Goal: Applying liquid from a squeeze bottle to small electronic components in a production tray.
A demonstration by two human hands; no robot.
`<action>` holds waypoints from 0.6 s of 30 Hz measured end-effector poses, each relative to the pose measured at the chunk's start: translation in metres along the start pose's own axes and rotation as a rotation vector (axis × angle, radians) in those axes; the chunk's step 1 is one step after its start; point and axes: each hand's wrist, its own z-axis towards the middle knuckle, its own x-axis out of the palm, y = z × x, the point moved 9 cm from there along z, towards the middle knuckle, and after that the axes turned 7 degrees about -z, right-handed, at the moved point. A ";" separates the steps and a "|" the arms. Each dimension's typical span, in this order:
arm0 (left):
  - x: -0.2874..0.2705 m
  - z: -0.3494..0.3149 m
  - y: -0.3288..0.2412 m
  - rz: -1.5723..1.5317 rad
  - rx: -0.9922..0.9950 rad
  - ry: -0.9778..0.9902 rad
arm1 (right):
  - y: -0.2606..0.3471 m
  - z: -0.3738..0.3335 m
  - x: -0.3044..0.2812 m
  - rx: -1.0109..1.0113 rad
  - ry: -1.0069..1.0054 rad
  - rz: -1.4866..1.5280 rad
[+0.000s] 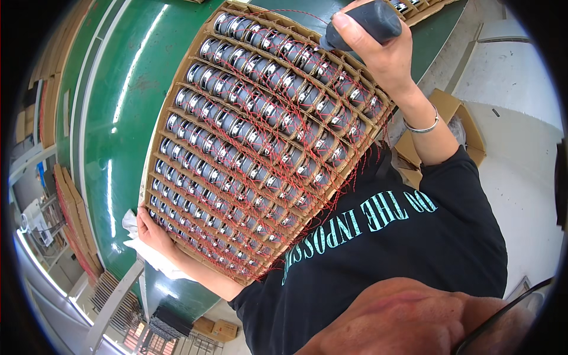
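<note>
A large cardboard tray (378, 121) with divider strips lies tilted across the view. Its rows hold several grey cylindrical parts (239, 86) with shiny metal bands and twisted red wires (296, 171) trailing over them. My left hand (155, 235) grips the tray's lower left corner; its fingers are partly hidden. A white cloth (157, 260) hangs beside that hand. Above the tray's upper right edge, my right hand (378, 50) is wrapped round a dark rounded bottle-like object (373, 23). Its narrower end points left over the tray, close to a loose red wire.
A green tabletop (124, 148) extends under and left of the tray. Another divided tray (423, 9) lies at the upper right. An open cardboard box (441, 133) stands beside my right arm. Boxes (216, 328) and a metal frame (118, 302) are at the lower left.
</note>
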 end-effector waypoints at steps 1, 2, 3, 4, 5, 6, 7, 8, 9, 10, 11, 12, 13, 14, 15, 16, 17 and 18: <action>0.002 -0.001 -0.002 0.002 -0.002 0.002 | -0.002 -0.001 -0.004 0.021 -0.037 0.017; 0.004 -0.001 -0.004 -0.006 0.001 0.006 | -0.005 -0.002 -0.009 0.043 -0.073 0.033; 0.005 -0.002 -0.006 -0.013 0.003 0.011 | -0.006 -0.004 -0.014 0.014 -0.119 0.056; 0.005 -0.002 -0.007 -0.011 0.000 0.014 | 0.000 -0.008 -0.020 -0.076 -0.108 0.016; 0.005 -0.003 -0.009 -0.011 0.007 0.011 | 0.006 -0.015 -0.029 -0.166 -0.096 -0.023; 0.006 -0.003 -0.010 -0.010 0.015 0.008 | 0.006 -0.021 -0.032 -0.151 -0.039 -0.047; 0.006 -0.002 -0.011 -0.008 0.014 0.011 | 0.007 -0.025 -0.033 -0.147 -0.039 -0.048; 0.007 -0.001 -0.010 -0.012 0.014 0.011 | 0.013 -0.028 -0.029 -0.187 0.005 -0.092; 0.007 -0.001 -0.010 -0.016 0.012 0.015 | 0.019 -0.031 -0.024 -0.224 0.049 -0.138; 0.008 -0.002 -0.010 -0.015 0.010 0.021 | 0.015 -0.031 -0.024 -0.180 0.030 -0.109; 0.007 -0.003 -0.008 -0.028 -0.004 0.004 | 0.017 -0.031 -0.023 -0.177 0.030 -0.113; 0.005 -0.003 -0.007 -0.042 -0.018 -0.017 | 0.014 -0.029 -0.018 -0.136 0.084 -0.157; 0.006 -0.003 -0.008 -0.043 -0.018 -0.018 | 0.011 -0.027 -0.012 -0.096 0.137 -0.201; 0.008 -0.002 -0.010 -0.024 -0.007 -0.009 | 0.010 -0.027 -0.011 -0.094 0.136 -0.207; 0.007 -0.004 -0.012 0.001 0.003 -0.006 | 0.010 -0.027 -0.010 -0.096 0.140 -0.201; 0.004 -0.004 -0.013 0.004 0.002 -0.013 | 0.010 -0.027 -0.008 -0.117 0.140 -0.184; 0.002 -0.004 -0.014 0.006 0.013 -0.013 | 0.012 -0.027 -0.006 -0.138 0.140 -0.167; 0.004 -0.002 -0.012 0.000 0.024 -0.001 | 0.014 -0.027 -0.008 -0.138 0.140 -0.173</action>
